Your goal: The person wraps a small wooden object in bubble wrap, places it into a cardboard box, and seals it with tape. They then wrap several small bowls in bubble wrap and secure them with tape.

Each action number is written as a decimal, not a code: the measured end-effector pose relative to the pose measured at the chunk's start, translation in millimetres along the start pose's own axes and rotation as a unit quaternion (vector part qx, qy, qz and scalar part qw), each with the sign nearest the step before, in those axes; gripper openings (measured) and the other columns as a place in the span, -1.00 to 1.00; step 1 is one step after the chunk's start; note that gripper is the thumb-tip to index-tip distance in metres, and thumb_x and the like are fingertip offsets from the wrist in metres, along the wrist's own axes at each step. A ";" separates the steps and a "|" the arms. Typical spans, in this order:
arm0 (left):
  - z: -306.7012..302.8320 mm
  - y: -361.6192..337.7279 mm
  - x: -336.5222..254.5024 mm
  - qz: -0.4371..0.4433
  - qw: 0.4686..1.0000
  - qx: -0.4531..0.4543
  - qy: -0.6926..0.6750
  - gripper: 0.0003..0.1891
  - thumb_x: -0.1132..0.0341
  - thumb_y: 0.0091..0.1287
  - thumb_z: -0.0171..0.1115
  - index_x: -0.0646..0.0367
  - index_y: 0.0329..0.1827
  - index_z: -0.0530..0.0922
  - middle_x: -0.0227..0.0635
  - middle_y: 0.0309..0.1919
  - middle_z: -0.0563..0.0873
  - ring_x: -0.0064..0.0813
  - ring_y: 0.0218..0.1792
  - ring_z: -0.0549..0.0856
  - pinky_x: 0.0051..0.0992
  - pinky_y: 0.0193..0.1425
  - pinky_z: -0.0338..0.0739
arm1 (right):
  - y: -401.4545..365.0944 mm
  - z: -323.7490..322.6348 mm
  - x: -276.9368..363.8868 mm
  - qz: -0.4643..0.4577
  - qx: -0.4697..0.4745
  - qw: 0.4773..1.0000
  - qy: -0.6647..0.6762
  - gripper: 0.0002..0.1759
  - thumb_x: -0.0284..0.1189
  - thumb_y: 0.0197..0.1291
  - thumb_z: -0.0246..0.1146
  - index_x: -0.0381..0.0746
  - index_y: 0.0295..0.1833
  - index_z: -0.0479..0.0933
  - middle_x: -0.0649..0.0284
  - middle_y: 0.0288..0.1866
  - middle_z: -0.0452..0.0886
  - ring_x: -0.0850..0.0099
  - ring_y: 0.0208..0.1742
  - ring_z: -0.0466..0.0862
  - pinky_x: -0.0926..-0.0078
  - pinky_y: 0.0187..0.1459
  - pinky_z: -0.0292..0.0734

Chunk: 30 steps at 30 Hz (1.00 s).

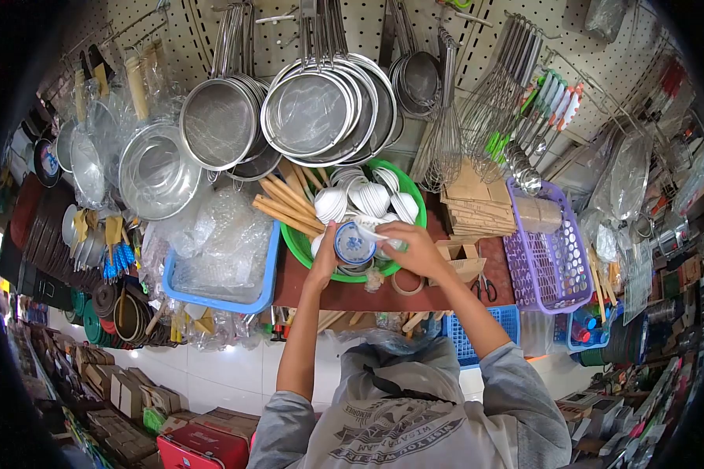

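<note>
At the left of the frame, a blue tray (219, 306) of clear plastic packaging reaches the front edge of the worktop (305, 294). Just right of it, wooden sticks (285, 213) lean over the left rim of a green basin (422, 211), with stacked white bowls (369, 199) inside. Near the middle of the frame, the left hand (322, 256) holds the blue-patterned bowl (355, 244) by its left side, above the basin's front part. The right hand (411, 248) has its fingers nearly closed at the bowl's upper right, on something white too blurred to name. Strainers (309, 113) hang close behind the basin, limiting room at the back; a narrow bare strip lies between basin and front edge. Further right, a tape ring (407, 283), an open cardboard box (459, 262) and scissors (486, 289) sit near that edge, with some bare surface before the purple basket (557, 309).
</note>
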<state>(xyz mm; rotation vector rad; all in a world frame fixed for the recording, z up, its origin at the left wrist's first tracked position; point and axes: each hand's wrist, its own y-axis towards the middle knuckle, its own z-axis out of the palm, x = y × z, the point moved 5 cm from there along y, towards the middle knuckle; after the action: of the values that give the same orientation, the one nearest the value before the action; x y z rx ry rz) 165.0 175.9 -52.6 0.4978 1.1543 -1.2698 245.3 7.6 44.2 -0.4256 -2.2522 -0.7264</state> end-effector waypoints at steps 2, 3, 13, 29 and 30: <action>-0.5 -0.1 -0.6 0.005 1.000 0.013 -0.021 -0.33 -0.22 0.54 -0.18 0.20 0.38 0.38 -0.28 0.19 0.61 -0.42 0.12 0.67 -0.29 0.11 0.65 | -1.3 11.6 5.9 -0.063 0.012 0.995 -0.071 -0.77 -0.53 0.13 0.36 -0.26 -0.06 0.71 0.15 0.00 0.71 0.20 0.14 0.66 0.34 0.14 0.57; -0.7 0.0 -1.5 0.004 1.000 0.020 -0.023 -0.34 -0.21 0.54 -0.15 0.20 0.39 0.37 -0.27 0.20 0.60 -0.41 0.12 0.66 -0.29 0.11 0.65 | -2.0 17.6 7.3 -0.095 0.019 0.990 -0.106 -0.77 -0.53 0.13 0.36 -0.24 -0.06 0.72 0.19 0.01 0.72 0.23 0.19 0.64 0.33 0.17 0.56; 9.5 -15.4 -17.6 0.004 0.998 -0.004 0.061 -0.49 0.20 0.49 0.03 0.20 0.44 0.30 -0.21 0.13 0.58 -0.37 0.07 0.65 -0.28 0.00 0.71 | -7.7 36.6 4.0 -0.149 0.083 0.970 -0.173 -0.72 -0.45 0.12 0.31 -0.08 -0.02 0.71 0.34 0.12 0.64 0.31 0.44 0.43 -0.04 0.43 0.27; 8.6 -3.5 -13.5 0.081 0.975 -0.004 0.206 -0.60 0.24 0.54 0.03 0.26 0.34 0.45 -0.31 0.04 0.64 -0.56 -0.01 0.62 -0.56 -0.04 0.55 | -9.6 2.7 -55.0 0.015 0.037 0.976 -0.214 -0.53 -0.31 -0.06 0.48 -0.05 0.05 0.61 0.34 -0.04 0.51 0.30 0.10 0.52 0.30 0.05 0.57; 9.5 -5.2 -15.4 0.076 0.974 -0.029 0.212 -0.60 0.21 0.55 0.02 0.26 0.32 0.47 -0.31 0.04 0.64 -0.55 -0.01 0.61 -0.56 0.00 0.52 | -9.0 2.8 -55.2 0.023 0.043 0.976 -0.214 -0.52 -0.29 -0.08 0.50 -0.05 0.04 0.61 0.35 -0.03 0.51 0.30 0.11 0.52 0.28 0.07 0.56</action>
<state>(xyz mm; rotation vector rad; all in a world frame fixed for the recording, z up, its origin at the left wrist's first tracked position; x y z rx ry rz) 165.9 173.8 -33.9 0.8244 1.4720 -1.0185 277.3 -2.5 -0.7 -0.6395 -2.6533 -0.5493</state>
